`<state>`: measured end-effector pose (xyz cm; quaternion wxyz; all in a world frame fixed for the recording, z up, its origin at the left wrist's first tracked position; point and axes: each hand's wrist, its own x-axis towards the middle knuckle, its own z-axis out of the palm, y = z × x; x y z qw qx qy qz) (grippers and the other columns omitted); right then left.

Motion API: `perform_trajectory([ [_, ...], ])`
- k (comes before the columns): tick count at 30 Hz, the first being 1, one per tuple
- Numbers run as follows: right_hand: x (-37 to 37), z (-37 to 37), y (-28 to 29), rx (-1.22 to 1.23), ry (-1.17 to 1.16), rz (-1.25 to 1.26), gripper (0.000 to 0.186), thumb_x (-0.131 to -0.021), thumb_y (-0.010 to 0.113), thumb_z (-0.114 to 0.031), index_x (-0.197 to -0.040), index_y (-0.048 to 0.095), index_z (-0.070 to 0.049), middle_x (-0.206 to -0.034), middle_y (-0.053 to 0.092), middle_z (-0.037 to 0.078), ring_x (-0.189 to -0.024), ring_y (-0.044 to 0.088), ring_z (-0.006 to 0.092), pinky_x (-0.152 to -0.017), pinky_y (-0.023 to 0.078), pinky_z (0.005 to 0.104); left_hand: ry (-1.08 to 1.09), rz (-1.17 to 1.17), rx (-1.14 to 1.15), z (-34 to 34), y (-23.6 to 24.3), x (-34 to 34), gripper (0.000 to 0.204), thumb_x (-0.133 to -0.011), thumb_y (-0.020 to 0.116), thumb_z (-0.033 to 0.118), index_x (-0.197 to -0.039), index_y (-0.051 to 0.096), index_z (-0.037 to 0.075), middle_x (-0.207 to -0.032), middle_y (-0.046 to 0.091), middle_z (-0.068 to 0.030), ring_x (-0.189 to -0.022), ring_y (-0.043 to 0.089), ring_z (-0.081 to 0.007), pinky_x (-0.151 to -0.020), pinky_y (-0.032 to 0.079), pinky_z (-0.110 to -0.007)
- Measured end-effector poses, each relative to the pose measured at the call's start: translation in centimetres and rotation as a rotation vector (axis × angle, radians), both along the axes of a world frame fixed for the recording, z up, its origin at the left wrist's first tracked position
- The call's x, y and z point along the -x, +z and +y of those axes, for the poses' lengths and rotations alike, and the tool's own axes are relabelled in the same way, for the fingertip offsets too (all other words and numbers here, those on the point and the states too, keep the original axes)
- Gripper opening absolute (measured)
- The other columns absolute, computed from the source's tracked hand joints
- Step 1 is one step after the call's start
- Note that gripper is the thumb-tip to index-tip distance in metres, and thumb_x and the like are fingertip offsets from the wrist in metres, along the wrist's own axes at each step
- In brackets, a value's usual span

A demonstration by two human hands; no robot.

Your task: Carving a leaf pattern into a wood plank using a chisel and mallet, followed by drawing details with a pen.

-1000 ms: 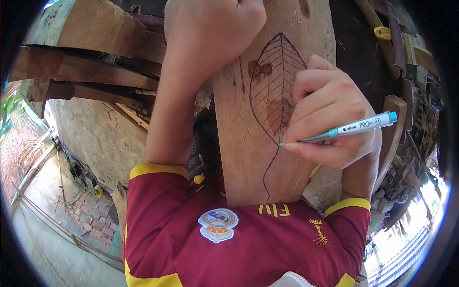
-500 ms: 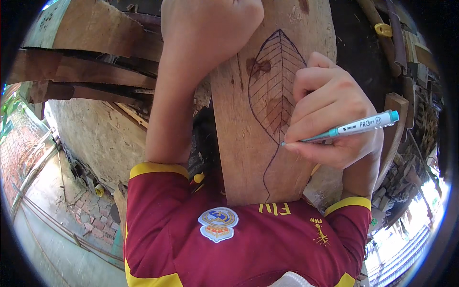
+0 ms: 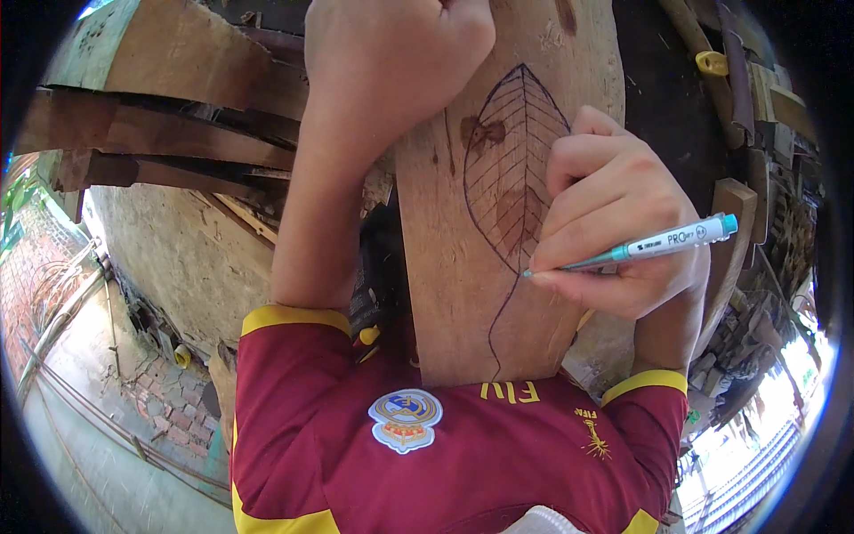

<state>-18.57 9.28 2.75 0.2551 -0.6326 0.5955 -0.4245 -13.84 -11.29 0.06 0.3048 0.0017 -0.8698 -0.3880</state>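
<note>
A brown wooden board (image 3: 454,311) lies lengthwise before me, its near end against my maroon shirt. On it is a dark-lined leaf drawing (image 3: 507,187) with a midrib, slanting veins and a wavy stem running toward me. My right hand (image 3: 623,222) is closed around a slim white and teal pen (image 3: 658,244). The pen's tip rests at the leaf's base, where the stem begins. At the upper left of the board, my left hand (image 3: 400,53) is curled like a fist; the top edge of the picture cuts off its fingers, so anything in them is hidden.
Stacked curved wood slabs (image 3: 160,133) stand at the left, above a pale rounded surface (image 3: 178,258). More wood offcuts (image 3: 734,249) lie at the right. A yellow object (image 3: 712,63) sits at the upper right, and broken bricks (image 3: 178,414) cover ground at the lower left.
The board's drawing and my left hand appear slightly lower in the picture. My right hand keeps its grip on the pen, whose tip stays near the leaf's base.
</note>
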Motion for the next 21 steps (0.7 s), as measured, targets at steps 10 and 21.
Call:
perform_trajectory([
  [10,0.1,1.1,0.9,0.006,0.003,0.018,0.015,-0.063,0.083,-0.019,-0.073,0.075,-0.011,-0.069,0.069,-0.001,-0.064,0.052,0.0184,-0.064,0.033,0.0364,0.03,-0.037,0.021,1.2,1.1,0.2,0.028,-0.093,0.058,0.008,-0.115,0.073,0.0,-0.132,0.062,-0.0286,-0.132,0.055,-0.039,-0.11,0.043,-0.041],
  [21,0.1,1.2,1.1,-0.005,0.003,0.018,0.014,-0.065,0.083,-0.019,-0.073,0.075,-0.011,-0.069,0.069,-0.002,-0.064,0.052,0.0184,-0.065,0.033,0.0366,-0.002,0.004,-0.013,1.2,0.9,0.2,0.028,-0.093,0.058,0.007,-0.115,0.073,0.0,-0.132,0.062,-0.0283,-0.132,0.055,-0.0382,-0.11,0.043,-0.04],
])
